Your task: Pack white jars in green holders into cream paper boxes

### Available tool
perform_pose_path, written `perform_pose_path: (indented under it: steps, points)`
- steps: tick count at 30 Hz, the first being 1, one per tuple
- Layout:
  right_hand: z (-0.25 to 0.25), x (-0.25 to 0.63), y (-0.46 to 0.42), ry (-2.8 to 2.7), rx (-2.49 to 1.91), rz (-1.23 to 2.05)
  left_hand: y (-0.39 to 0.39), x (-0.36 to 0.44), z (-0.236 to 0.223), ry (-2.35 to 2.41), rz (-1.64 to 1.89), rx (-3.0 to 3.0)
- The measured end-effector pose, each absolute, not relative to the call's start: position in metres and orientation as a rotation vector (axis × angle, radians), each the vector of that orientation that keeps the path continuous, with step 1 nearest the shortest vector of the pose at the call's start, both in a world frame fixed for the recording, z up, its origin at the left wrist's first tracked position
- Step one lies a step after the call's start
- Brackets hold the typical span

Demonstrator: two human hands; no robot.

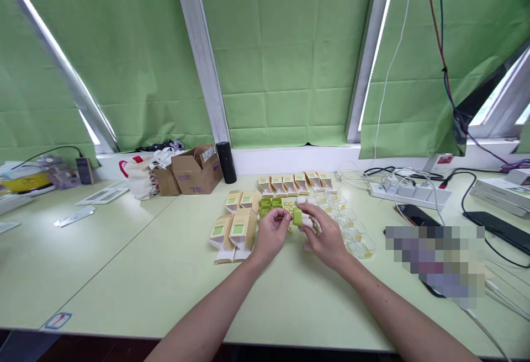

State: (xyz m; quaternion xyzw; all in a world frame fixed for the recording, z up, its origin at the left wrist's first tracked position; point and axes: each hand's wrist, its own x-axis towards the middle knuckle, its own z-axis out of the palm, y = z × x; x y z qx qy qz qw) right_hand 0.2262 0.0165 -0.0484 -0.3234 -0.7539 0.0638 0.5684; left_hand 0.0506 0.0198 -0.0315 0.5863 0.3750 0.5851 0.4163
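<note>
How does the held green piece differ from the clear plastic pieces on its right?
The green piece is opaque; the clear plastic pieces are see-through with yellow patches. The green piece is held in the right hand; the clear plastic pieces rest on the table.

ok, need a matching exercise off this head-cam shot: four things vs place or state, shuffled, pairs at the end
Things
1. black cylinder
2. small green piece
3. plastic cases
4. power strip

Place or state
A. see-through, grouped on the table
B. white, with plugs in it
C. upright beside the brown cardboard box
D. held in the right hand

Pairs
1-C, 2-D, 3-A, 4-B
</note>
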Motion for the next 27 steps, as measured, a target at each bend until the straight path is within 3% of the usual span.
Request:
perform_pose_path:
  steps: [27]
  points:
    - [-0.043,0.2295,0.0149,-1.765,-0.744,0.166,0.0209,0.0417,-0.0322,0.984,1.585,1.521]
